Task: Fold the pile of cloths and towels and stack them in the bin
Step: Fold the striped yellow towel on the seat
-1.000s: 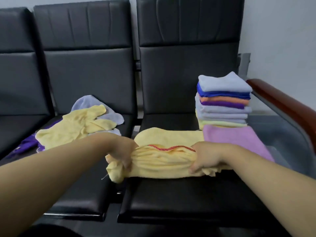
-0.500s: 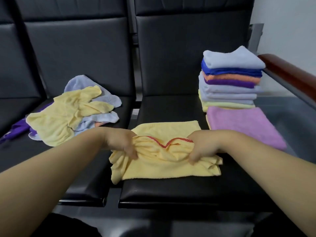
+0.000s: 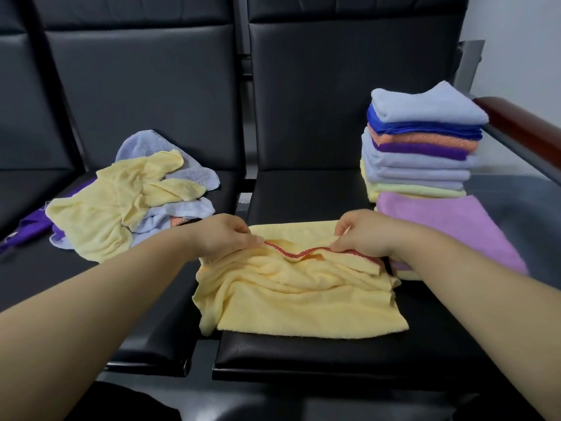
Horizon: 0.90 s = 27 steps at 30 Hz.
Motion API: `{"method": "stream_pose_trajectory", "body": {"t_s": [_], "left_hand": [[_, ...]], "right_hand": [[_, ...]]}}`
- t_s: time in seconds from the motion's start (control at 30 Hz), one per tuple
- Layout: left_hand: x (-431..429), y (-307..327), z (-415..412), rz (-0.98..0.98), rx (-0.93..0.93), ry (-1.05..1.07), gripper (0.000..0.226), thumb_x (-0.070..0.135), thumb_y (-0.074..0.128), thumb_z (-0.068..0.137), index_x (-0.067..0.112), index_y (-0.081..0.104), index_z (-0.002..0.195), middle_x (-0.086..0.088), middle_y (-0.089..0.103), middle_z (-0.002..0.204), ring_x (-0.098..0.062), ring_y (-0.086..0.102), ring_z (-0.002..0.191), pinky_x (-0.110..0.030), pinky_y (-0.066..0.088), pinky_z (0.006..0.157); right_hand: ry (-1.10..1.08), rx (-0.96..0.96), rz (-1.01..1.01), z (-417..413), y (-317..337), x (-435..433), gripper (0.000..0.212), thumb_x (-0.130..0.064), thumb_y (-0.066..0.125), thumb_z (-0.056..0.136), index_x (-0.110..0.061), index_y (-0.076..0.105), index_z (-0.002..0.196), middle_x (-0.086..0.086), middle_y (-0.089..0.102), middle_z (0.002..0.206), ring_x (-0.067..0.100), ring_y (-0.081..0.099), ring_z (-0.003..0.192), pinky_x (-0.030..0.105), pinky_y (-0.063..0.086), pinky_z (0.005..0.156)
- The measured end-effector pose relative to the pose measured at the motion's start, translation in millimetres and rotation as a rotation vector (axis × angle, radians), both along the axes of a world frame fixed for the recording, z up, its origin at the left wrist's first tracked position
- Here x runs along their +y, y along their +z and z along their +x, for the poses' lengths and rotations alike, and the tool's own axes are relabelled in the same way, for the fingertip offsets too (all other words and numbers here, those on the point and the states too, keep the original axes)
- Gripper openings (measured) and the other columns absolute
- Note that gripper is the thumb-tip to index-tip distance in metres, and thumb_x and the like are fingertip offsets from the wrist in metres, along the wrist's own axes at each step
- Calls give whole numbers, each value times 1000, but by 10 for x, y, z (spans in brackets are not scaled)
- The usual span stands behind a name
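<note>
**Both hands pinch the red hem of the yellow cloth**

We hold the yellow cloth [image 3: 291, 302] by its red-stitched hem [image 3: 291, 253]. Our left hand [image 3: 226, 238] pinches the hem's left end between thumb and fingertips. Our right hand [image 3: 365, 235] pinches the right end the same way, fingers curled. The cloth is soft terry, roughly rectangular and doubled over. It lies on the front half of the right seat [image 3: 303, 357], rumpled into loose ridges below the hem and flat towards the seat's front edge. Its left edge sags into the gap between the two seats.

The seat is black padded leatherette with a faint sheen. At its back right corner stands a stack [image 3: 422, 165] of folded towels: neat slabs in pale blue, royal blue, orange, purple and pale yellow. A fuzzy pink towel [image 3: 446, 229], folded flat, lies in front of the stack along the seat's right edge, partly hidden by our right wrist. Beyond it runs a glossy red-brown armrest [image 3: 522, 129].

On the left seat [image 3: 164, 344] sits a pile [image 3: 121, 208] of crumpled cloths, yellow over pale blue. A purple cloth [image 3: 30, 226] trails off its left side.
</note>
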<state>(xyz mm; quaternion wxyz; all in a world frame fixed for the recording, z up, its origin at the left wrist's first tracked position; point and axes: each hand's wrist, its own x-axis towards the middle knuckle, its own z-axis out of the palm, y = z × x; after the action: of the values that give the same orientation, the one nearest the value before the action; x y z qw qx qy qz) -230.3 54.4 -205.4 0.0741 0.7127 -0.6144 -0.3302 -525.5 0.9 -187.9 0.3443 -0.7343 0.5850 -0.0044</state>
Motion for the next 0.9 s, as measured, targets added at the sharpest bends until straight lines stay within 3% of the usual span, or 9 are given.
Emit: {"method": "stream_pose_trajectory", "body": {"t_s": [0.13,0.27,0.37,0.47,0.53,0.6,0.7,0.9], "left_hand": [[-72,-67,-48,-108,-133,-105,35,52,74,86,35,61,113,14,62,99,-7,62,88,-22,48,72],[-126,-143,-139,-170,-217,-178,20,43,66,92,31,66,107,13,63,96,-8,61,89,-28,53,81],[-195,-153,-146,-162,-162,-141,16,39,62,94,29,67,105,10,65,96,-11,63,90,-31,55,82],[-228,-187,-154,-102,-49,-82,23,47,55,97,28,68,97,5,67,94,-14,64,90,-32,53,80],[-260,-212,-143,-114,-47,-70,33,53,53,99,26,69,89,4,68,90,-14,64,86,-34,52,79],[-301,-225,-110,-143,-66,-53,37,46,51,102,19,68,84,2,66,82,-15,62,78,-34,50,74],[-364,-233,-36,-162,-118,-25,36,37,47,105,16,67,83,2,65,80,-14,60,76,-30,46,69],[-434,-300,43,-189,-208,-17,24,26,47,101,22,68,92,7,66,86,-17,62,83,-32,52,73]], "right_hand": [[-73,-74,-209,23,-78,-146,34,-16,81,83,-34,60,103,-8,62,106,10,62,90,25,48,66],[-68,-8,-304,61,-131,-232,28,-20,81,82,-28,62,101,-9,62,101,9,60,86,25,49,65],[-28,78,-261,89,-110,-291,19,-30,77,85,-24,66,100,-3,66,103,11,61,84,27,51,68],[-9,129,-122,118,-84,-336,38,-35,67,88,-9,73,114,11,72,100,17,57,80,33,47,69],[-29,115,-121,131,-111,-365,43,-31,61,89,-2,71,118,7,61,87,21,52,78,36,44,68],[-46,81,-174,139,-165,-413,34,-23,58,90,1,71,112,1,59,86,20,53,77,36,46,68],[-78,34,-241,169,-217,-433,11,-17,59,92,-17,70,94,-4,70,91,16,65,84,36,59,77],[-98,52,-259,153,-323,-447,5,-22,65,89,-24,66,94,-4,68,94,14,64,85,36,58,77]]}}
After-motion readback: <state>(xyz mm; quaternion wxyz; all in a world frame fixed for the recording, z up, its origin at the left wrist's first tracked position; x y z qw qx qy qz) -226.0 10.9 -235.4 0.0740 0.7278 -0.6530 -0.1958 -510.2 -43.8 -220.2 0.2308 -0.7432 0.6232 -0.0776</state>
